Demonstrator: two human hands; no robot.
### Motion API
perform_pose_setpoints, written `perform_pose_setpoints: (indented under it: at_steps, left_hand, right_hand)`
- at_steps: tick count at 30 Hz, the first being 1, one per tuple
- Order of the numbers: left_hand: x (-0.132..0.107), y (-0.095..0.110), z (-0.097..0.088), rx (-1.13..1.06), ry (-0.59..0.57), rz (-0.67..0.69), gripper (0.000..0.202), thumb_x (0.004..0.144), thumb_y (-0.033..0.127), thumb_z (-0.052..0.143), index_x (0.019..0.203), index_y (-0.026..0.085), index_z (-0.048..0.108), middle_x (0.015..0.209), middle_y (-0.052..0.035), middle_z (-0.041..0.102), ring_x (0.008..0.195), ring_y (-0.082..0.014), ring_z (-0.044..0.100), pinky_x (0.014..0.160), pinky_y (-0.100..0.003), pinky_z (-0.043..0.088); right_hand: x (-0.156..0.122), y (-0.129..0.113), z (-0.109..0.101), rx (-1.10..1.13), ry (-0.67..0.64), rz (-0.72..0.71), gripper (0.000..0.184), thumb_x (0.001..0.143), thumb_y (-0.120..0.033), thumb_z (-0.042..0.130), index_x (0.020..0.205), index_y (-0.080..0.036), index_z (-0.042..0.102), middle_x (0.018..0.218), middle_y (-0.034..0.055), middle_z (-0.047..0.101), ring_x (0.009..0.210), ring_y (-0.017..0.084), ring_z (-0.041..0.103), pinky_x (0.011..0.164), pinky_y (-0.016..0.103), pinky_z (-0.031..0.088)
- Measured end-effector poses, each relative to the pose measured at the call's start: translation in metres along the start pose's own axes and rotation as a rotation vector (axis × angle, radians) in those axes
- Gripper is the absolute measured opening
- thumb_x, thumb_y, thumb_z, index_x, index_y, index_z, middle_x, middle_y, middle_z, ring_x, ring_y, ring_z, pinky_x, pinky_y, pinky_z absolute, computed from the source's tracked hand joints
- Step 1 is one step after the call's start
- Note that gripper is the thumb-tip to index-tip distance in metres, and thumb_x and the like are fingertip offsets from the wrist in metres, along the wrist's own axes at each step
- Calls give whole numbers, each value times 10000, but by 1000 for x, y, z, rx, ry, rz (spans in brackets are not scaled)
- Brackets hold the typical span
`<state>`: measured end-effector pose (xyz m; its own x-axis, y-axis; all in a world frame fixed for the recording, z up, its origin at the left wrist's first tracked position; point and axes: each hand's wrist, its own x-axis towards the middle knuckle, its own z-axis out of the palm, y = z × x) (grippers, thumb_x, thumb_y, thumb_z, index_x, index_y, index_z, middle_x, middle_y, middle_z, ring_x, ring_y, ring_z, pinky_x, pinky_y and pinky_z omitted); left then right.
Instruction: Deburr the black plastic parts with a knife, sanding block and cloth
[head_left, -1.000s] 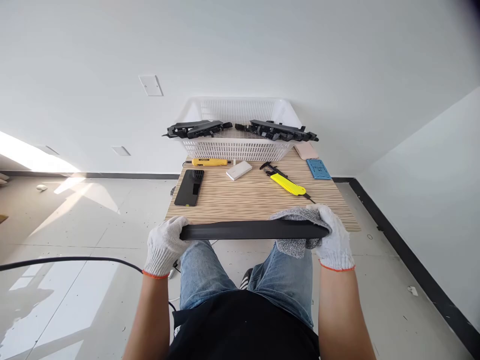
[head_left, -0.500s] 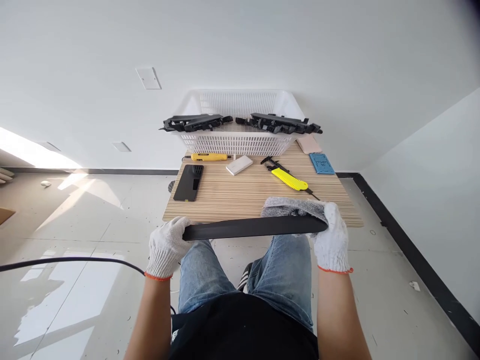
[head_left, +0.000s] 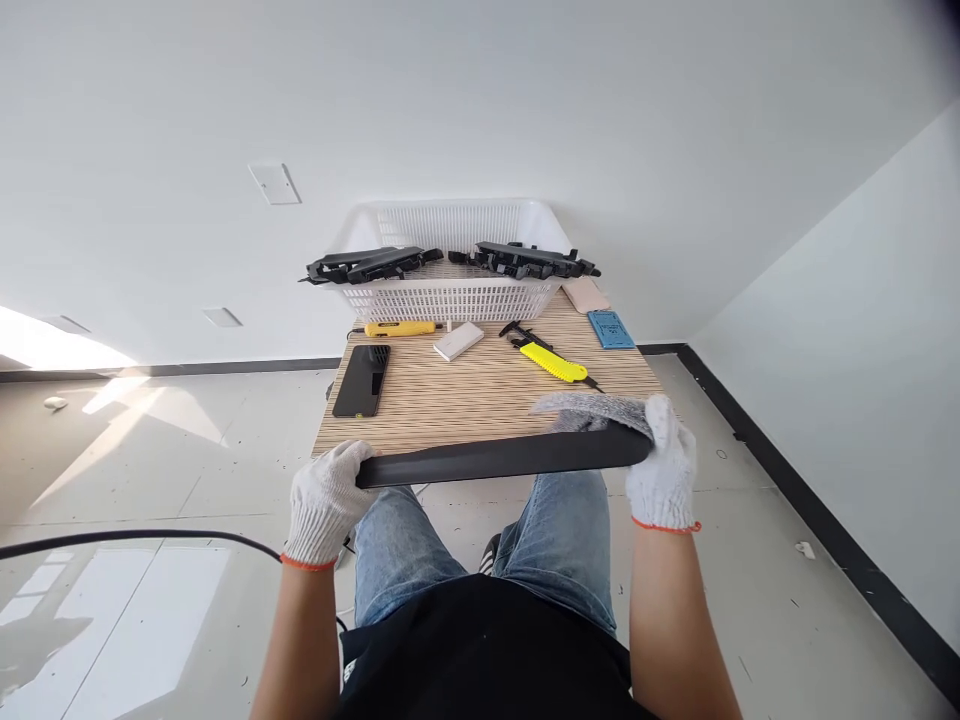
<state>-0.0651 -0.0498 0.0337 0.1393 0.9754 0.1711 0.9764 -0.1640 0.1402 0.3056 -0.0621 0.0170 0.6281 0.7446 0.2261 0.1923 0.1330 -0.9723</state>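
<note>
A long, narrow black strip, apparently plastic [head_left: 495,460], spans the space above my knees, level with the table's near edge. My left hand [head_left: 330,495], in a white knit glove with an orange cuff, grips its left end. At the other end, my right hand [head_left: 664,465], gloved the same way, is closed on a grey cloth [head_left: 592,405] and the strip together. The cloth lies folded over the strip's right end and trails leftward behind it. My right fingers are partly hidden by the cloth.
On the striped wooden table [head_left: 450,395] lie a black phone [head_left: 362,380], a yellow tool [head_left: 401,328], a white box [head_left: 458,341], a yellow-handled blade [head_left: 553,361], black calipers [head_left: 525,332] and a blue pad [head_left: 610,330]. Black parts [head_left: 529,261] rest across the white basket [head_left: 450,300].
The view has shifted, so the table and basket appear further left. Both hands keep their hold on the strip. The cloth's loose end has changed shape slightly.
</note>
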Motion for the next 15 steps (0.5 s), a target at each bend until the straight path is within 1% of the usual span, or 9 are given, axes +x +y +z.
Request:
perform_pose_setpoints:
  at_steps: [1, 4, 5, 8, 9, 10, 12, 13, 15]
  left_hand:
    - [-1, -1, 0, 3, -3, -9, 157, 735, 288, 523, 777, 218, 658, 753, -36, 716, 734, -221, 692, 634, -284, 452]
    - [-4, -5, -3, 10, -24, -44, 192, 743, 294, 524, 833, 221, 677, 824, -39, 737, 775, -227, 703, 647, -288, 459]
    - [-5, -7, -4, 9, -35, -54, 195, 744, 290, 526, 844, 223, 680, 838, -38, 740, 787, -228, 705, 653, -290, 463]
    - [-9, -5, -9, 7, -64, -90, 180, 744, 267, 545, 854, 231, 683, 869, -32, 744, 824, -233, 710, 675, -291, 478]
    - [-10, -2, -10, 13, -74, -103, 171, 744, 263, 556, 854, 233, 684, 879, -33, 744, 828, -236, 711, 675, -294, 482]
    - [-10, 1, -10, 23, -85, -114, 162, 748, 261, 567, 854, 234, 687, 884, -35, 744, 832, -241, 711, 672, -298, 486]
    - [-10, 9, -9, 53, -103, -132, 138, 768, 257, 582, 844, 233, 695, 867, -42, 739, 825, -252, 712, 665, -312, 495]
    - [-9, 13, -8, 60, -106, -129, 134, 774, 247, 590, 849, 233, 701, 860, -45, 737, 827, -256, 713, 672, -319, 503]
    - [-9, 20, -9, 17, -77, -78, 185, 775, 215, 613, 926, 238, 717, 916, -50, 748, 880, -258, 719, 733, -334, 534]
  right_hand:
    - [2, -2, -1, -51, -42, -12, 462, 925, -618, 521, 664, -237, 527, 592, 2, 469, 649, 196, 548, 596, 322, 472]
    - [11, -5, -7, -170, -146, -41, 396, 814, -581, 685, 662, -231, 579, 593, 15, 492, 708, 217, 568, 621, 317, 470]
    - [13, -6, -8, -188, -171, -45, 386, 799, -580, 699, 679, -227, 599, 618, 21, 521, 728, 220, 575, 622, 313, 471]
    - [11, -8, -2, -169, -241, -22, 425, 862, -630, 592, 814, -217, 681, 783, 45, 636, 777, 216, 608, 575, 286, 475]
    - [9, -9, 1, -129, -277, 24, 434, 860, -636, 593, 879, -218, 706, 845, 47, 665, 775, 207, 616, 545, 269, 471]
    - [6, -10, 5, -69, -303, 103, 429, 832, -629, 634, 943, -223, 722, 893, 43, 685, 750, 190, 617, 505, 247, 457]
    - [2, -9, 10, 79, -310, 303, 450, 731, -572, 753, 1031, -237, 726, 928, 26, 707, 630, 139, 582, 411, 203, 391]
    - [1, -6, 12, 139, -288, 389, 468, 685, -541, 788, 1037, -240, 719, 898, 13, 709, 546, 107, 533, 369, 189, 343]
    - [1, 3, 10, 213, -201, 486, 456, 637, -507, 805, 987, -238, 692, 765, -26, 681, 406, 56, 396, 313, 173, 247]
